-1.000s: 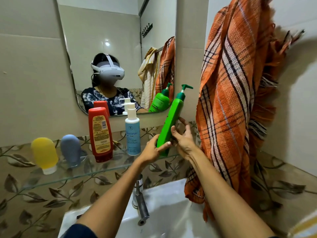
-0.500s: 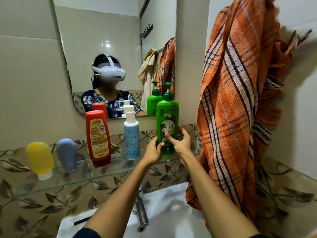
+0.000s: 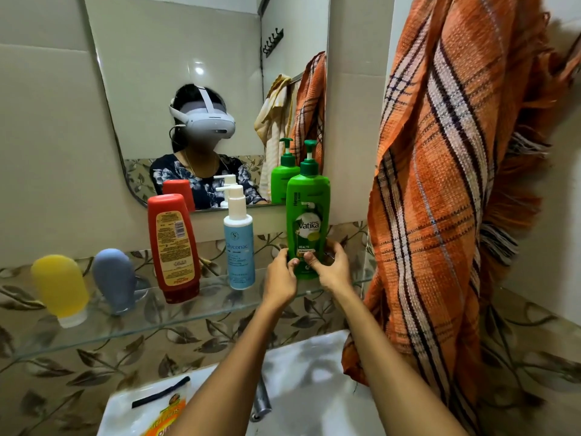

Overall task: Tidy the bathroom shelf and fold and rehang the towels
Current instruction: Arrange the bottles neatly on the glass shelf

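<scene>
On glass shelf (image 3: 176, 316) — both hands' grip pinching upright green shampoo bottle (image 3: 307, 215).

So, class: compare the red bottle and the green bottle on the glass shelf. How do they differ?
The red bottle stands on its flat cap; the green bottle stands on its base with a pump on top. The red bottle is untouched; both hands hold the green bottle. The green bottle is taller. Both are upright on the shelf.
</scene>
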The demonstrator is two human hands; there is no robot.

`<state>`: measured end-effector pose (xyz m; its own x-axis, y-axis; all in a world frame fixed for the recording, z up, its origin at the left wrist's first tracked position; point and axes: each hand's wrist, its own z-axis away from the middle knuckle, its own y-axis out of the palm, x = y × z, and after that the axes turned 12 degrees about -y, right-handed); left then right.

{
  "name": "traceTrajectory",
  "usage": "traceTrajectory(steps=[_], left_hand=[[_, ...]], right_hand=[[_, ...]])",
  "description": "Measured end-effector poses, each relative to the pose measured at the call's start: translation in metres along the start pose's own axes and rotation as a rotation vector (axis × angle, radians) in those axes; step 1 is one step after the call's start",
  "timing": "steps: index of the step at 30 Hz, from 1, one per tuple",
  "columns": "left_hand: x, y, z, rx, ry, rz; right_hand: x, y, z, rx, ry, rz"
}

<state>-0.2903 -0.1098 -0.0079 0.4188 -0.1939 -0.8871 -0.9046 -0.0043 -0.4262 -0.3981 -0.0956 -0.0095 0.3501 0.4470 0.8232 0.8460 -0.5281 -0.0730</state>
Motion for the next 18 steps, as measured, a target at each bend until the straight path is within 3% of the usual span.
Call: traceTrajectory(steps=[5,8,13,18], left_hand=[[-0.003,0.0,0.006,-0.007,0.002,-0.035],[-0.005,0.007,0.023,-0.125,0.124,-0.065],[-0.025,0.023,0.058,-0.365,0.326,0.028],[-0.052,0.025,0.076,-0.26,0.369,0.195]], right_hand=[[0.005,-0.002,0.001,0.017,0.05,-0.011],[0.014,0.0,0.009,-0.061,0.038,0.008],[0.046,0.0,0.02,-0.209,-0.17,0.011],[0.097,-0.026,0.027,-0.359,-0.56,0.157]])
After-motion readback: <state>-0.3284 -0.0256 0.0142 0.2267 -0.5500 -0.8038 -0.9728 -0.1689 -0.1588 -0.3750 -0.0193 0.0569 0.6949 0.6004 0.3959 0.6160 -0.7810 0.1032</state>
